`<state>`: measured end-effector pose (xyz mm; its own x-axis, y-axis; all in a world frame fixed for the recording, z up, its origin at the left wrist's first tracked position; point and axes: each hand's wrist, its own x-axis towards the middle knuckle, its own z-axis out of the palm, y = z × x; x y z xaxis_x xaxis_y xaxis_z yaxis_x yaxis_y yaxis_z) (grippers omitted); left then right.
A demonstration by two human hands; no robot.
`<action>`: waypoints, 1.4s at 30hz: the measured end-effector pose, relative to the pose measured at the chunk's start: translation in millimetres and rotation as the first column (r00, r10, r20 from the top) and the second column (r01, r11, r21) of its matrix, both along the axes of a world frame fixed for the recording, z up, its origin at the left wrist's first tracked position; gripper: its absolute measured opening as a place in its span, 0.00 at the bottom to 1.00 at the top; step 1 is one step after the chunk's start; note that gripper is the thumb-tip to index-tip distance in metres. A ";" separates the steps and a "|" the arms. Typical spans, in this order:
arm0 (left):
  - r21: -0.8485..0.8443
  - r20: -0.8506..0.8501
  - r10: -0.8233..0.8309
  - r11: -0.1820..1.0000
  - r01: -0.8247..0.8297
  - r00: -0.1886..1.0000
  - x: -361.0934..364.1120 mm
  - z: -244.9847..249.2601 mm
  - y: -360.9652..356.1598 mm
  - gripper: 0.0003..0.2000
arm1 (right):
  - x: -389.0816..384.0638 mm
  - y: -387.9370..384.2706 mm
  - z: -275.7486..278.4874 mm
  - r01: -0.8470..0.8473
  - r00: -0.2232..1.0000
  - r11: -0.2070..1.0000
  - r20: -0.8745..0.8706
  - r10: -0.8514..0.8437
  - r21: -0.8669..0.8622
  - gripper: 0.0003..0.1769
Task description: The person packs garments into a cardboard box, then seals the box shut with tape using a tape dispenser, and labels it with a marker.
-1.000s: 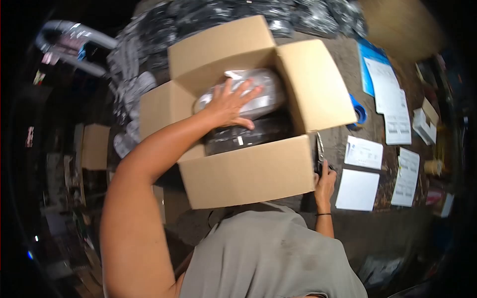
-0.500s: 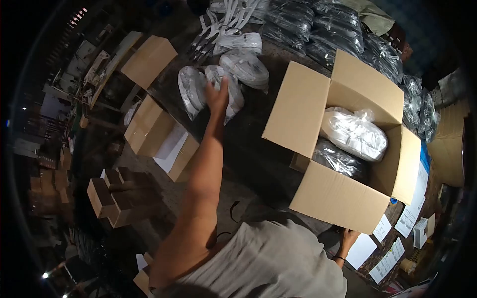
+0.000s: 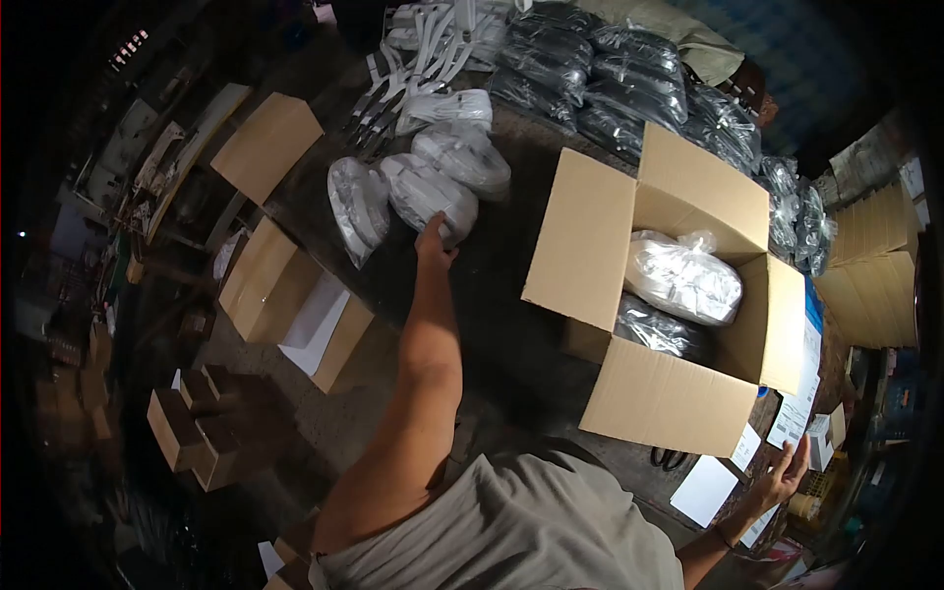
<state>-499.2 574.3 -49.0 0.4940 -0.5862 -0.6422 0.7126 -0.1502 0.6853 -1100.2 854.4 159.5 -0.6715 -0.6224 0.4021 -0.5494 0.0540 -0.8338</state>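
A clear plastic bag of white strap-like pieces (image 3: 418, 192) lies on the dark tabletop, and my left hand (image 3: 436, 243) grips its near end. Similar bags lie on either side of it, one on the left (image 3: 357, 208) and one behind on the right (image 3: 462, 157). My right hand (image 3: 782, 479) hangs over papers at the right, open with fingers apart and holding nothing. Between my hands stands an open cardboard box (image 3: 678, 401), flaps folded outward. Inside it a bag of white pieces (image 3: 685, 278) rests over a bag of black ones (image 3: 656, 327).
Stacked bags of black goods (image 3: 629, 84) line the back of the table, beside loose white straps (image 3: 423, 54). Another open carton (image 3: 258, 283) stands at the left, with small brown boxes (image 3: 182, 433) below. Printed sheets (image 3: 704, 489) lie near the right edge.
My left hand has closed on the middle bag's near end, and the bag has turned a little. My right hand has left the box's near side and moved right, over the papers. The view has shifted.
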 end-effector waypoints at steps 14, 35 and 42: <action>-0.640 0.224 0.107 0.765 0.063 0.969 -92.5 163.0 109.5 0.23 | 120.4 -66.1 75.1 -0.628 0.778 0.762 -0.120 0.617 -0.158 0.17; 0.749 0.648 -0.085 -0.111 0.653 -0.757 -234.9 281.1 60.7 0.29 | 54.5 -188.1 44.6 -0.411 0.246 0.326 -0.241 0.939 0.851 0.29; 0.673 0.649 0.282 0.221 0.706 -0.707 -262.3 234.7 68.3 0.32 | 48.4 -151.5 67.2 -0.653 0.546 0.706 -0.477 0.689 0.273 0.17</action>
